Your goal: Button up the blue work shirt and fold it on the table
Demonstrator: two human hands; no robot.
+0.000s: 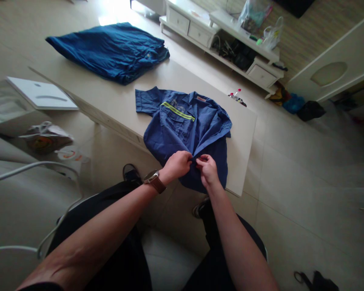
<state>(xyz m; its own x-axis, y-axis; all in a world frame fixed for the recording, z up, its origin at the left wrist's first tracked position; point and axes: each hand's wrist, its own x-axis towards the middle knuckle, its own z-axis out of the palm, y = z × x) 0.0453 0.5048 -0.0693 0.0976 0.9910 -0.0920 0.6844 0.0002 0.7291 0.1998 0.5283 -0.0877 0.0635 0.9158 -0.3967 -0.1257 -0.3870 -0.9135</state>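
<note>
A blue short-sleeved work shirt [176,129] with a yellow reflective stripe lies front up on the white table [241,161], its lower part hanging over the near edge. The collar points away from me and the front is partly open in a V. My left hand [178,163], below a wristwatch [154,181], pinches the shirt's front edge at the bottom of that V. Close beside it, my right hand [208,169] grips the other front edge between thumb and fingers. Whether a button sits between the fingertips is too small to tell.
Folded dark blue trousers [118,52] lie at the table's far left. A white box [42,93] and a plastic bag [47,139] are on the left. Across the floor stands a white TV cabinet [200,34] with bags on it. A white metal chair frame [59,165] curves at left.
</note>
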